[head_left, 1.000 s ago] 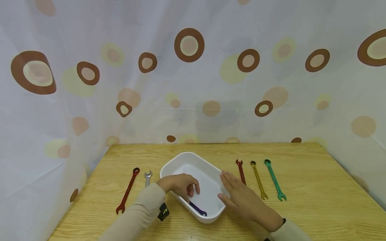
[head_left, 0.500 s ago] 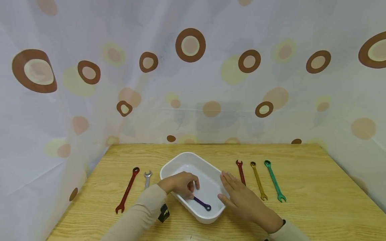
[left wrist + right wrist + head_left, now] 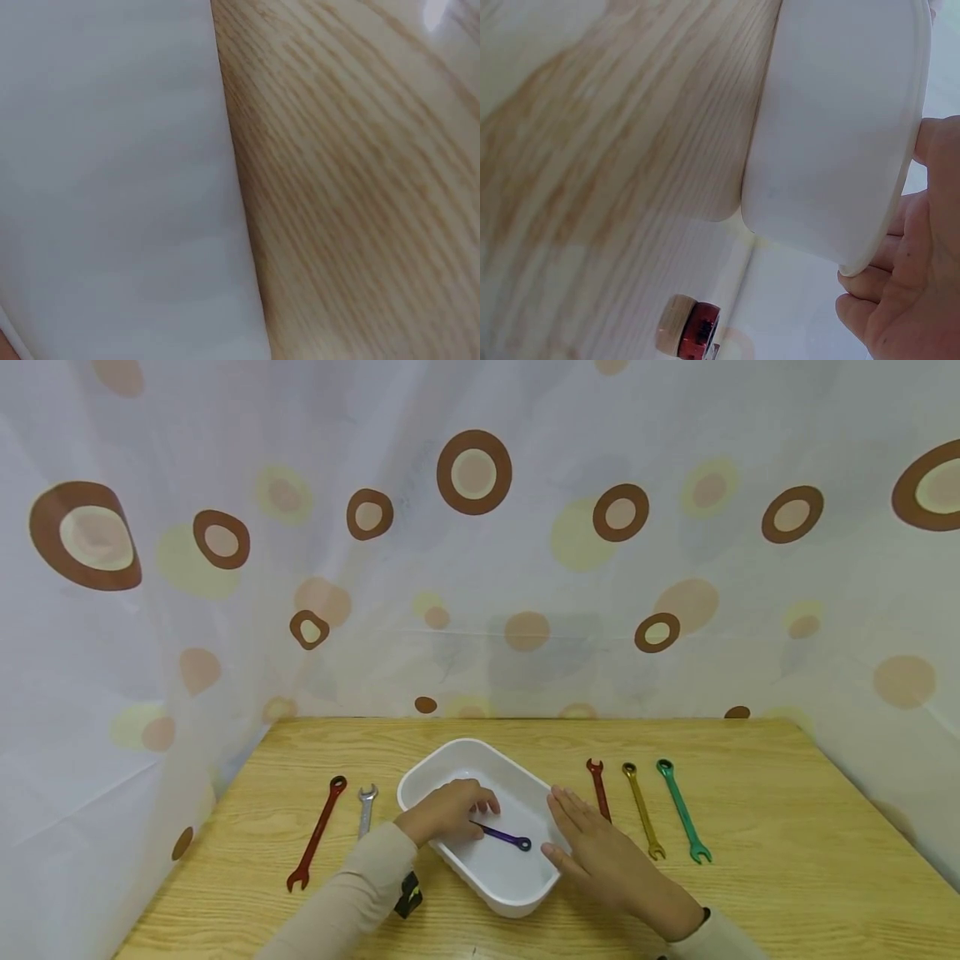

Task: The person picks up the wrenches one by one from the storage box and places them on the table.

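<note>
Inside the white plastic tray [image 3: 517, 889], my left hand [image 3: 450, 810] holds one end of a small purple wrench [image 3: 504, 835] between thumb and fingers. The wrench's ring end points right, and its other end is hidden by the hand. My right hand [image 3: 600, 852] rests at the tray's right rim with its fingers straight. In the right wrist view, that hand's fingertips [image 3: 866, 285] are at the rim of the tray [image 3: 832, 135]. The left wrist view shows only the tray's outer wall [image 3: 120, 180] beside the wood, with the left hand out of sight.
Left of the tray lie a long red wrench [image 3: 318, 835] and a silver wrench [image 3: 366, 810], partly behind the sleeve. To the right are a shorter red wrench [image 3: 599, 787], a gold wrench [image 3: 643, 810] and a green wrench [image 3: 684, 810]. A patterned sheet [image 3: 562, 568] encloses the wooden table [image 3: 780, 827].
My left hand has moved the purple wrench away from the tray's near left wall toward its middle and turned it closer to level. The right hand has stayed at the rim.
</note>
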`<state>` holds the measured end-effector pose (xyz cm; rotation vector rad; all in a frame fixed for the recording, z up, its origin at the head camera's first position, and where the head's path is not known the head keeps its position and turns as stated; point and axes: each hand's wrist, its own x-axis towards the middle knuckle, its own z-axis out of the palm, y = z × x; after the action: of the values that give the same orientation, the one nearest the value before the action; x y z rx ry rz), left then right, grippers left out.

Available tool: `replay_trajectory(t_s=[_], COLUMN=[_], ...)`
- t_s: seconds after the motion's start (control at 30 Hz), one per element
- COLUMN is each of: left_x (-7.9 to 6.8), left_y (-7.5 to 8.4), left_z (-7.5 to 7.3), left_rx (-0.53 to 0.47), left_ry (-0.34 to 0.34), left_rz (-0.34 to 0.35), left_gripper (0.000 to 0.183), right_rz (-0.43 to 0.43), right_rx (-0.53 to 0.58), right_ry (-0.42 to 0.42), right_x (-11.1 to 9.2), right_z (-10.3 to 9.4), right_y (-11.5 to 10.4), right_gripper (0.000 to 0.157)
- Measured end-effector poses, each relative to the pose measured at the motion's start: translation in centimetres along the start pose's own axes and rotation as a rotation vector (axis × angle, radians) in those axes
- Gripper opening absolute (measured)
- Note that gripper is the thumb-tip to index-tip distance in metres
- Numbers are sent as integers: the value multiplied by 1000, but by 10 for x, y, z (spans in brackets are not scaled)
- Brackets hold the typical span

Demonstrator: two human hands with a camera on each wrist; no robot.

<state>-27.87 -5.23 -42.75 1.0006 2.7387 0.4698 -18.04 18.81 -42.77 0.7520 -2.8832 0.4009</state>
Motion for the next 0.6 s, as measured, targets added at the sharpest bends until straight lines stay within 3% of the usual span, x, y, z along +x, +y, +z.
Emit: replay_trajectory(t_s=[0.3, 0.6], left_x=[2, 2], left_y=[0, 2], left_z=[2, 1], left_rx=[72, 51], left_ry=[-61, -63], left_rz=[65, 104], left_gripper=[35, 24], right_rz=[-3, -2], right_rx=[-7, -1], right_ry=[2, -6], right_x=[0, 0], right_z=[0, 0], right_y=[0, 0], right_gripper=[69, 69])
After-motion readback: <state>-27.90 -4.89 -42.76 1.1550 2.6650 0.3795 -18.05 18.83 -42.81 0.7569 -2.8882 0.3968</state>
